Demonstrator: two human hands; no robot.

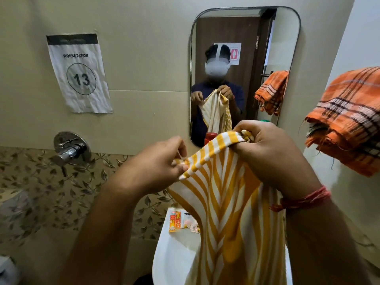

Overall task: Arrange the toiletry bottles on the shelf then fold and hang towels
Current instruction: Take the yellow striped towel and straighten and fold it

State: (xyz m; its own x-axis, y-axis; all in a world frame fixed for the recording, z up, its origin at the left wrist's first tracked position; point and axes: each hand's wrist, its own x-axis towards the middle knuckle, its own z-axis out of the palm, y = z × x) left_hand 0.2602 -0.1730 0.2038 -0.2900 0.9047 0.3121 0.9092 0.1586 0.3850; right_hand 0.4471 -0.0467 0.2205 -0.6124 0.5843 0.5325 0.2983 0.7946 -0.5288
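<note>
Above the white washbasin [174, 249], left hand [158, 161] and right hand [265, 153] each pinch a top corner of the yellow-striped towel [226, 212], which hangs lengthwise straight below both grips.

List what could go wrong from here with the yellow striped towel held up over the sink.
1. The left hand pinches only a corner of the yellow striped towel; it may slip and undo the fold.
2. The towel's lower part hangs over the sink and could sweep the small orange packets off its rim.
3. The right hand is close to the hung orange plaid towel and might snag it.
</note>
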